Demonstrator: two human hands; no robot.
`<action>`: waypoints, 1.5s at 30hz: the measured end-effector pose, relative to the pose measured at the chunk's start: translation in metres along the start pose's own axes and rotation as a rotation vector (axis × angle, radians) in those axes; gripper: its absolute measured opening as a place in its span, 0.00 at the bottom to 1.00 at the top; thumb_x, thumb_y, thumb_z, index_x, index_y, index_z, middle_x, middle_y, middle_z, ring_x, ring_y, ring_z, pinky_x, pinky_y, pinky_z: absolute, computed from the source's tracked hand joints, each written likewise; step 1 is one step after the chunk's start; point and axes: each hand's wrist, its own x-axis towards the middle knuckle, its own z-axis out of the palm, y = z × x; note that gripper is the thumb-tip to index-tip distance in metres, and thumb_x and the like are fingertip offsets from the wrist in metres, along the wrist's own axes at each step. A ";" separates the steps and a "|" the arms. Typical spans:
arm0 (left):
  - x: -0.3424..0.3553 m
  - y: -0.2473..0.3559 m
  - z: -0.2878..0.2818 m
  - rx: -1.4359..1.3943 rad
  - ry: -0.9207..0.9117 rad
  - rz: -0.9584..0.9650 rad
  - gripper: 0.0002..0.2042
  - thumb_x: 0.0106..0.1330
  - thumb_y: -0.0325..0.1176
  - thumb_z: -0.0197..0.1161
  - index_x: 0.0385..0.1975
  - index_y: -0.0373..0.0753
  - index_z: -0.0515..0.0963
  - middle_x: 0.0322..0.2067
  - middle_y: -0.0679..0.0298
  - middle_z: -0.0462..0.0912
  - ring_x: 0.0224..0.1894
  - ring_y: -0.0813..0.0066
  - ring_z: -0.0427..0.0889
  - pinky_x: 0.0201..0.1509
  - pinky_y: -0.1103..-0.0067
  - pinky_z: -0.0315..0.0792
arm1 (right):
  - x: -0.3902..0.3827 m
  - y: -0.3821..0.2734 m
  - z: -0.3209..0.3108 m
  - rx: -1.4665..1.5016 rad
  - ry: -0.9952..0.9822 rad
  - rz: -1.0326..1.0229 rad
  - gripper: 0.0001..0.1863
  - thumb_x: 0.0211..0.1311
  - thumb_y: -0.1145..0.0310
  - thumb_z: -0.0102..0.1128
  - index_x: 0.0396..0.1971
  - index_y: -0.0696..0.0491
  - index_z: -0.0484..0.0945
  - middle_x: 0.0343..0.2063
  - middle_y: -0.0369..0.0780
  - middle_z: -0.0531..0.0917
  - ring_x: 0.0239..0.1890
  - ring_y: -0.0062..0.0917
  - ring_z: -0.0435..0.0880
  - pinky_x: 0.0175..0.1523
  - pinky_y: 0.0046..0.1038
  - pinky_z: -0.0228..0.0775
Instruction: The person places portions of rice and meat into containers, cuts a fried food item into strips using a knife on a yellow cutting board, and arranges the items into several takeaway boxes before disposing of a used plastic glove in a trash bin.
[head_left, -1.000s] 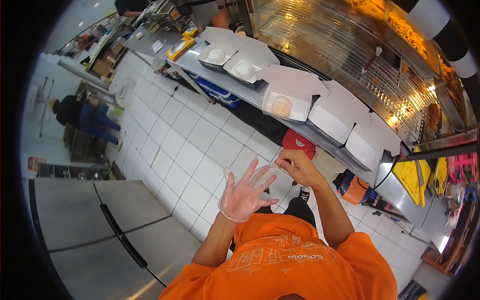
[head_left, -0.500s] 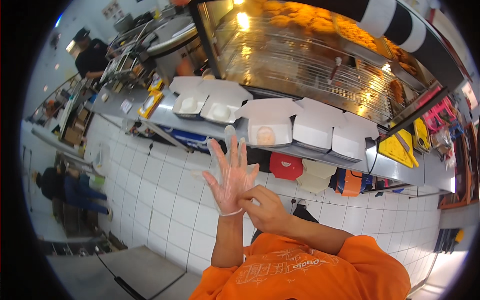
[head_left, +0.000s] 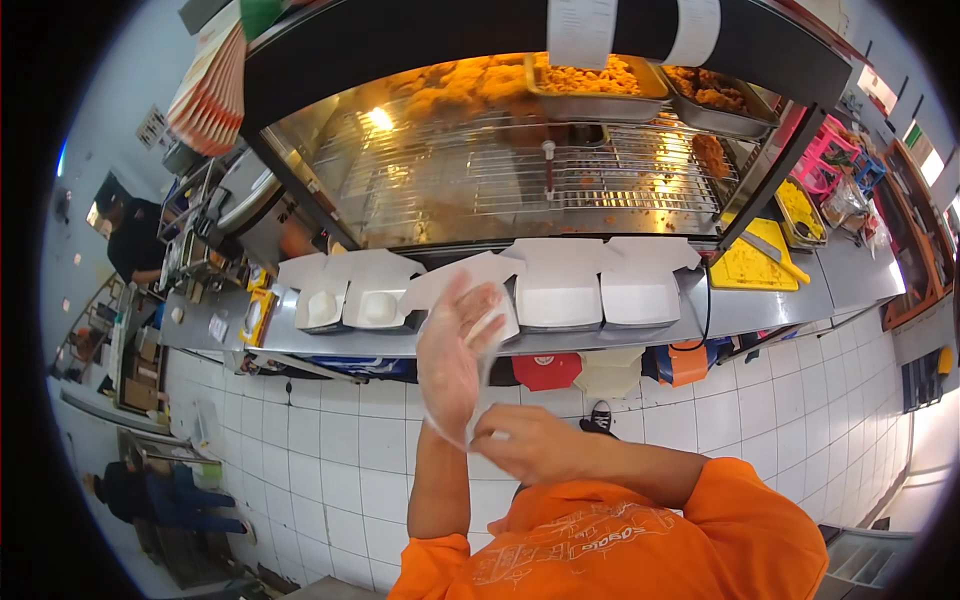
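Tile flr (head_left: 335,440): wht squares, dk grout. Stainless ctr (head_left: 850,275) runs L–R. On far side, blk-framed glass food warmer (head_left: 400,50) w/ wire racks (head_left: 610,187); yel. lamp (head_left: 380,118) lit inside, L end. Pale bluish wall (head_left: 120,100) far L, posted sht (head_left: 152,128). Brn wood-framed cab. (head_left: 915,215) far R.

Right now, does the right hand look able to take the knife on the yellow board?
Probably not at once: the right hand seems to pinch the glove on the left hand, and the knife lies farther to the right. Nothing visible covers its handle, however.
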 end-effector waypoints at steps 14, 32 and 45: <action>0.172 -0.099 0.201 1.942 0.122 0.911 0.27 0.71 0.48 0.47 0.62 0.34 0.64 0.65 0.51 0.63 0.69 0.58 0.58 0.73 0.67 0.48 | -0.092 0.096 -0.200 -0.092 0.336 0.399 0.07 0.51 0.81 0.60 0.33 0.59 0.78 0.29 0.43 0.79 0.32 0.35 0.81 0.40 0.30 0.73; 0.165 -0.118 0.249 2.230 0.006 0.770 0.10 0.69 0.42 0.53 0.37 0.44 0.77 0.37 0.62 0.78 0.45 0.64 0.76 0.49 0.68 0.70 | -0.121 0.136 -0.255 0.138 0.223 0.473 0.03 0.56 0.78 0.60 0.31 0.58 0.77 0.29 0.40 0.79 0.33 0.29 0.80 0.39 0.28 0.72; 0.125 -0.128 0.259 1.710 -0.313 1.237 0.09 0.65 0.34 0.57 0.41 0.39 0.78 0.38 0.57 0.79 0.45 0.56 0.76 0.47 0.65 0.73 | -0.048 0.223 -0.254 1.512 0.860 0.615 0.11 0.66 0.57 0.58 0.40 0.46 0.71 0.37 0.32 0.76 0.41 0.18 0.75 0.48 0.29 0.71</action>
